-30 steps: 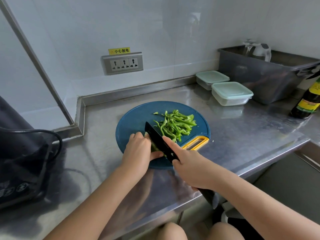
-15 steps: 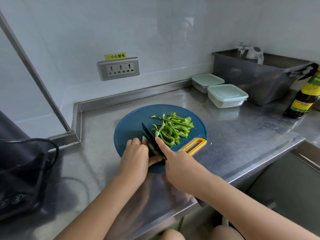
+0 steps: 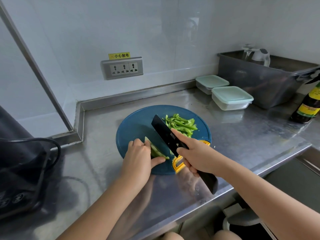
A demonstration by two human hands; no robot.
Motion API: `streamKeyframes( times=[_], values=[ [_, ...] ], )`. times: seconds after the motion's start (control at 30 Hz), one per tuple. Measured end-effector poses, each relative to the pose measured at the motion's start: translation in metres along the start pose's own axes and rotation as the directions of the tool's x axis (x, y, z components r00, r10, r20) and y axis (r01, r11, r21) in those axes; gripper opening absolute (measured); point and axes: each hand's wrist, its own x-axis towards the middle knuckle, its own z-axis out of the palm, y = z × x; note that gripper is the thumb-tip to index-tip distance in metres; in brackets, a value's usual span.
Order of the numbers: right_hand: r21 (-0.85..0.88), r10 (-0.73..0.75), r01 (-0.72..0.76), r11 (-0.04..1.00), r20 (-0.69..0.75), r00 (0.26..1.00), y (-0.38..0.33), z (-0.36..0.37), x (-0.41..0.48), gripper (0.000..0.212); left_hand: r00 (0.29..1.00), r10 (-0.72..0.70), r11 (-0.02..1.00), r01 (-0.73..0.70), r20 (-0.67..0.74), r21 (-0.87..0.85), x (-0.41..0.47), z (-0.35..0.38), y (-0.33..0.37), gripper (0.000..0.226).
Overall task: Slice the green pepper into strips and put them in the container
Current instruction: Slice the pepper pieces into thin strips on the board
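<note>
Left grip [image 3: 138, 158] pins the pepper piece [image 3: 156, 151] at the cutting board's [image 3: 135, 125] seven o'clock; right grip [image 3: 195, 156] holds the knife [image 3: 164, 132]. Looks light, springy, slick-skinned: press it flat, fingertips tucked.

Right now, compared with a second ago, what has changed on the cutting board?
The right hand moved the knife off the pepper piece, rightward toward the strips, leaving a gap. The left hand still holds the pepper piece; strips and lidded containers unchanged.

Left hand [image 3: 138, 156] curls its fingers [image 3: 136, 142] down; right hand [image 3: 195, 155] grips, forefinger [image 3: 179, 135] outstretched.
</note>
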Motion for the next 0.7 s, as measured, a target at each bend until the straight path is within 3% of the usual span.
streamKeyframes(
  times=[0.1, 0.23, 0.43, 0.7],
  values=[
    [0.010, -0.038, 0.038, 0.999, 0.038, 0.999, -0.006, 0.000, -0.005, 0.060, 1.000, -0.002, 1.000, 0.002, -0.014, -0.008, -0.001, 0.002, -0.001, 0.069],
    [-0.134, -0.114, 0.120, 0.984, 0.051, 0.992, -0.009, 0.004, -0.009, 0.058, 0.999, -0.023, 0.999, 0.023, -0.026, 0.029, -0.003, 0.006, 0.001, 0.062],
    [-0.128, -0.141, 0.147, 0.981, 0.053, 0.989, -0.016, -0.003, -0.012, 0.056, 0.999, -0.036, 0.998, 0.036, -0.012, 0.054, -0.004, 0.004, 0.005, 0.063],
    [-0.291, -0.190, 0.198, 0.936, 0.053, 0.980, -0.003, 0.011, -0.008, 0.058, 0.999, -0.026, 1.000, 0.027, -0.019, 0.015, -0.004, 0.004, 0.004, 0.054]
  ],
)
